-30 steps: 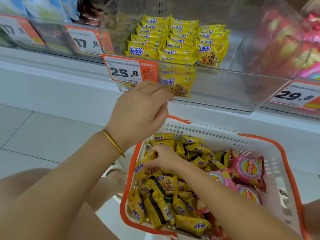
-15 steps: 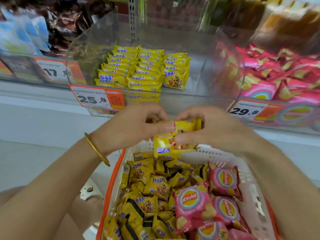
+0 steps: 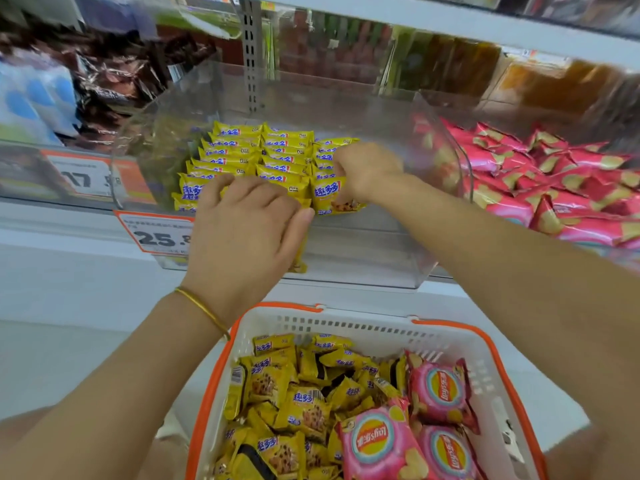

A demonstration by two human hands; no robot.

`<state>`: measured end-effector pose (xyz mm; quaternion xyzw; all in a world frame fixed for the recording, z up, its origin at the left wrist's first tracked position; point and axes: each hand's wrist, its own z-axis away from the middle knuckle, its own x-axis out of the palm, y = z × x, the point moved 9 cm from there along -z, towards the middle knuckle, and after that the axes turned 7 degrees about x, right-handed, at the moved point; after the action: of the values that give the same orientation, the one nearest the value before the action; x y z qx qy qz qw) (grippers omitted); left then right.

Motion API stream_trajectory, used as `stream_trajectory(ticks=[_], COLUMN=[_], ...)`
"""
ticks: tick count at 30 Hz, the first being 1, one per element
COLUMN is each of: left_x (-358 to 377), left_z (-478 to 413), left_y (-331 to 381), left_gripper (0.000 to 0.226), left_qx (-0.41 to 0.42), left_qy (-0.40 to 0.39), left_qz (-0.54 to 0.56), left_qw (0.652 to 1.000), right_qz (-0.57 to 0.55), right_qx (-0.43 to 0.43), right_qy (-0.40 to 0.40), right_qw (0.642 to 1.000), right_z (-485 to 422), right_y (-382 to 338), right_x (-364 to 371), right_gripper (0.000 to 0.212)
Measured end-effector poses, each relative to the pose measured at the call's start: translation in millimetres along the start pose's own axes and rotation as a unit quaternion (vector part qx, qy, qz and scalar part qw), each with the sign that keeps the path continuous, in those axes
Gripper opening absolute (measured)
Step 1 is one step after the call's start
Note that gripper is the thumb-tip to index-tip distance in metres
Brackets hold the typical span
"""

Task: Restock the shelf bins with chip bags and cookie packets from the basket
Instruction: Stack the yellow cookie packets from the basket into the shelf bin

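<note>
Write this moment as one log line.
stage: placing | right hand: grips cookie packet in clear bin | left hand: rests on front packets

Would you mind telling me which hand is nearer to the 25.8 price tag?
Left. The left hand overlaps the price tag's right edge; the right hand is farther right, reaching into the clear bin.
</note>
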<state>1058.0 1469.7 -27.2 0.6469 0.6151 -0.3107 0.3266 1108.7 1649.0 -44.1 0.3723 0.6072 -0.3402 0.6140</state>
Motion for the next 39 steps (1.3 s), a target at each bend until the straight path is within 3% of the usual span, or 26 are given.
stream_trajectory(ticks=[3,11,21,23,26,28,30,32,34,36,39], left_x=[1,0,-43,-47,-34,-17,-5,3,8,16,24], left_z=[1,1,25,34,54,70,82,88,89,89,86], left_y=[1,4,17,20,17,7,-5,-13,-15,-13,-10], left_gripper=[0.05,0.049,0.022,0.021,0.022,0.025,0.028,0.031,0.033,0.034,0.035], left_qx=[0.016,0.037,0.071,0.09,0.106,0.077,0.04,0.012,0.0,0.001,0.016], left_qy=[0.0,0.008,0.137,0.129,0.059,-0.002,-0.043,-0.071,-0.094,-0.115,-0.133], left_qz=[-0.012,-0.015,0.051,0.076,0.095,0.084,0.084,0.093,0.096,0.096,0.096], left_qw=[1.0,0.999,0.987,0.985,0.988,0.993,0.995,0.993,0.991,0.989,0.986], right_qz=[0.036,0.021,-0.01,-0.085,-0.262,-0.304,-0.251,-0.172,-0.14,-0.127,-0.059], right_qx=[-0.006,-0.055,-0.05,-0.065,-0.145,-0.174,-0.157,-0.12,-0.085,-0.061,-0.048], right_qy=[0.026,-0.006,0.019,0.077,0.174,0.12,-0.041,-0.188,-0.271,-0.29,-0.249], right_qw=[0.999,0.998,0.998,0.991,0.938,0.929,0.954,0.96,0.949,0.946,0.966], right_z=[-3,-1,24,52,130,168,176,171,169,170,171], right_y=[0,-15,-6,-11,-27,-47,-74,-90,-97,-102,-103], right_x=[-4,6,-19,-48,-80,-44,42,141,219,265,295], right_gripper=[0.044,0.05,0.036,0.029,0.018,0.01,0.004,0.014,0.027,0.034,0.034])
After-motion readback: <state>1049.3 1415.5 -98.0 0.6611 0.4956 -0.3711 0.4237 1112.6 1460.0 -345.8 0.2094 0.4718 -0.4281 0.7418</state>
